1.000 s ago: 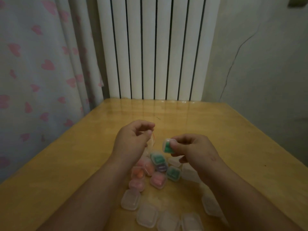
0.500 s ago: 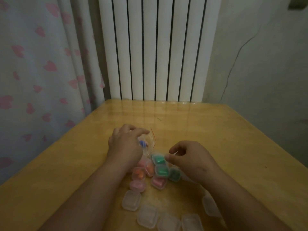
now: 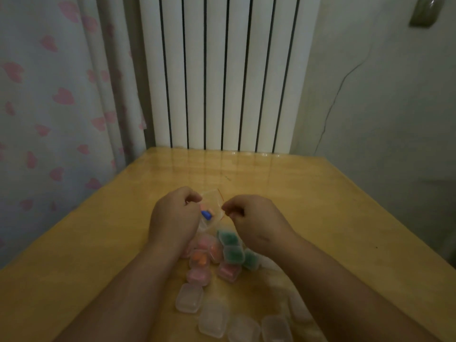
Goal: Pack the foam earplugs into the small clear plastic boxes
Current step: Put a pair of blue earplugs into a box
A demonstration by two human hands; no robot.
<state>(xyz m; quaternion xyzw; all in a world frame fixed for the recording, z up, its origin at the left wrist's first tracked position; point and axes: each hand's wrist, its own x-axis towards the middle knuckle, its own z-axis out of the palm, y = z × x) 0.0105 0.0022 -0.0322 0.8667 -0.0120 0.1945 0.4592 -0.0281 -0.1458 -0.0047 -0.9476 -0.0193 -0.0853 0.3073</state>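
Note:
My left hand (image 3: 174,219) grips one side of a small clear zip bag (image 3: 212,213) with a red seal line, held just above the table. Inside it show a blue earplug (image 3: 206,215) and a pink one. My right hand (image 3: 251,222) pinches the bag's other edge. Below the hands lies a cluster of filled boxes: green ones (image 3: 233,254), an orange one (image 3: 199,259) and pink ones (image 3: 228,271). Several boxes with no visible earplugs (image 3: 189,297) sit nearer to me in a row.
The wooden table (image 3: 320,206) stands against a white radiator (image 3: 222,75), with a heart-print curtain (image 3: 49,107) to the left and a cracked wall to the right.
My right hand has set the green-filled box down among the filled ones and come up to the bag's edge. My left hand has kept hold of the bag.

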